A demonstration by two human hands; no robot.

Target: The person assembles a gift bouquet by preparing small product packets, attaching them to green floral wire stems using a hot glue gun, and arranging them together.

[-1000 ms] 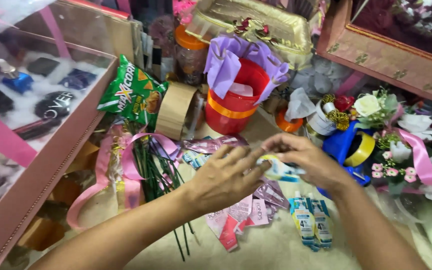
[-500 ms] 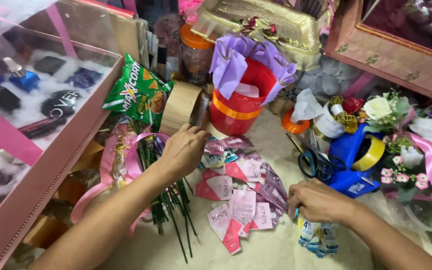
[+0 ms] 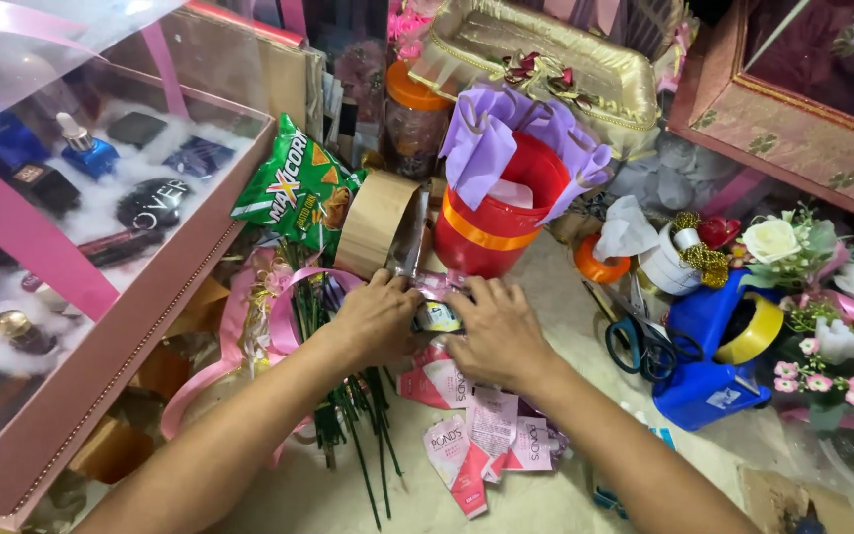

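Two hands are meeting over a small sachet (image 3: 437,316), the left hand (image 3: 378,318) and the right hand (image 3: 498,331) both curling their fingers closed around it so that only a pale, glossy patch of the packet is showing between them. It is sitting near the middle of the surface, just in front of a red bucket (image 3: 491,222) lined with lilac paper and beside a wide roll of brown tape (image 3: 376,222). More pink and white sachets (image 3: 491,440) are lying scattered toward the near edge, next to green stems (image 3: 353,425) tied with pink ribbon (image 3: 284,316). The surface is looking like pale cloth, crowded on every side: a pink display box (image 3: 101,356) along the left edge, a green snack bag (image 3: 294,188), blue-handled scissors (image 3: 640,346) and artificial flowers (image 3: 793,247) at the right.
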